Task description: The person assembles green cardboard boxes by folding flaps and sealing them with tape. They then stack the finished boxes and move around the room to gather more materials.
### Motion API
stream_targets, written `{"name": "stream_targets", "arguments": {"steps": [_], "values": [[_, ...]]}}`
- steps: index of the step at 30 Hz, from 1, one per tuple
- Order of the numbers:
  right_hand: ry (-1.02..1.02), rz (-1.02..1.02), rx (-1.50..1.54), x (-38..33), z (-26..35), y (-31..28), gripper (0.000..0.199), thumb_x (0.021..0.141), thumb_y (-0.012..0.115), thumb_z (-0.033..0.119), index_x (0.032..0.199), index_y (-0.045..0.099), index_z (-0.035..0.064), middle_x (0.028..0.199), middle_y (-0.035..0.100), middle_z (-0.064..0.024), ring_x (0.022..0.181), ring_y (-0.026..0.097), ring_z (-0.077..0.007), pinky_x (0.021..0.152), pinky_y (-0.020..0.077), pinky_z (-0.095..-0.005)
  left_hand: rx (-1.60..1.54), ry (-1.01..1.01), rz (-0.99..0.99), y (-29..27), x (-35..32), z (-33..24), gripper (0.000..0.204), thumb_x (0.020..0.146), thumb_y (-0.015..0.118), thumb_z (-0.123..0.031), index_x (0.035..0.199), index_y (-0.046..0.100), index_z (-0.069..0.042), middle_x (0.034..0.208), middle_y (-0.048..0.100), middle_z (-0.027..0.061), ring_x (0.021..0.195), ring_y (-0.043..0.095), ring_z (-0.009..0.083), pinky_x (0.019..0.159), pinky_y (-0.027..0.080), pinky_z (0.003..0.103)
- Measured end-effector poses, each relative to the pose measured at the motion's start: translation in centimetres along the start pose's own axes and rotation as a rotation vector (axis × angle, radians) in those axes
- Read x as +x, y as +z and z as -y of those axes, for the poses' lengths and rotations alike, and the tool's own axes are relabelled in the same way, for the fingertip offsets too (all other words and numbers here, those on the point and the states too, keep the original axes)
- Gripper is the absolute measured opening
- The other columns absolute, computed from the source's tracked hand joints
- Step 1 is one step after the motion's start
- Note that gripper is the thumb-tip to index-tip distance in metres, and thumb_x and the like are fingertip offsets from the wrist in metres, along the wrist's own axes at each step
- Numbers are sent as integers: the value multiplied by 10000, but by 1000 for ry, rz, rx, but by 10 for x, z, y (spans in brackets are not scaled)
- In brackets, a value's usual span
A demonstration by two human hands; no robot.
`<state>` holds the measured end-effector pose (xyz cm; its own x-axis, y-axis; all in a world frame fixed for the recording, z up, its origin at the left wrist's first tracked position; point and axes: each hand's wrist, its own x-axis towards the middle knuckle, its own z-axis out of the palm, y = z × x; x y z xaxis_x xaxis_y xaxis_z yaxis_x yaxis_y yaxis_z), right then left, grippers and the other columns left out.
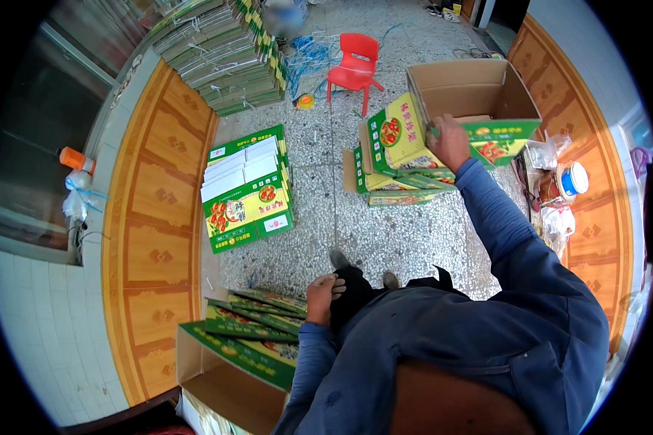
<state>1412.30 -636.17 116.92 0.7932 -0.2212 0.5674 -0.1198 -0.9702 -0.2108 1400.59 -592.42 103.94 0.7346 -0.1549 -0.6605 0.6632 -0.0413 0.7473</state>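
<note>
My right hand reaches forward and is closed on the right edge of a yellow and green folded carton. That carton leans on a low pile of flattened cartons. Just behind the hand stands an opened carton, its brown inside showing. A small green bit shows at my fingers, too little to name. My left hand is at my knee with its fingers curled and nothing visible in them. Near it, at the lower left, several green cartons lie over an open brown box.
A stack of flat cartons with white sheets lies on the left floor. Tied cardboard bundles rise at the back left, beside a red chair and blue strapping. A white tub stands by the right wooden panel.
</note>
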Motion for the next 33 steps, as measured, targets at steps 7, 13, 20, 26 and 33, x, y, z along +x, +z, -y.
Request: {"name": "stream_targets", "arguments": {"steps": [7, 13, 20, 26, 33], "values": [[135, -80, -503, 83, -33, 89, 377, 682, 722, 264, 988, 591, 87, 1013, 550, -120, 1024, 514, -308, 836, 409, -452, -9, -103, -76, -105, 167, -65, 347, 900, 560, -244, 1131, 605, 11, 983, 700, 146, 827, 700, 248, 683, 531, 326], [732, 373, -342, 77, -58, 114, 556, 804, 644, 499, 1117, 578, 44, 1098, 618, -201, 1025, 598, -379, 856, 473, -511, -82, -110, -118, -166, 268, -166, 310, 889, 554, -219, 1057, 612, 34, 918, 693, 155, 740, 683, 228, 592, 504, 288], [729, 511, -401, 87, -25, 136, 409, 790, 665, 358, 1010, 572, 26, 875, 669, -237, 819, 662, -393, 744, 524, -486, -63, -86, 84, -165, 368, -270, 379, 923, 536, -290, 1140, 562, 19, 1030, 665, 148, 849, 654, 234, 729, 493, 333], [679, 533, -390, 85, -38, 131, 347, 767, 683, 277, 989, 578, 31, 841, 663, -235, 790, 653, -395, 722, 519, -487, -99, -134, 228, -136, 426, -285, 371, 934, 525, -275, 1167, 536, 12, 1050, 652, 153, 879, 646, 250, 763, 493, 354], [621, 568, -367, 53, -90, 118, 366, 766, 703, 272, 1039, 580, 63, 863, 658, -223, 844, 636, -400, 741, 503, -484, 22, -254, 23, -204, 446, -265, 274, 914, 551, -224, 1087, 575, -12, 1007, 648, 121, 801, 647, 237, 689, 503, 341]]}}
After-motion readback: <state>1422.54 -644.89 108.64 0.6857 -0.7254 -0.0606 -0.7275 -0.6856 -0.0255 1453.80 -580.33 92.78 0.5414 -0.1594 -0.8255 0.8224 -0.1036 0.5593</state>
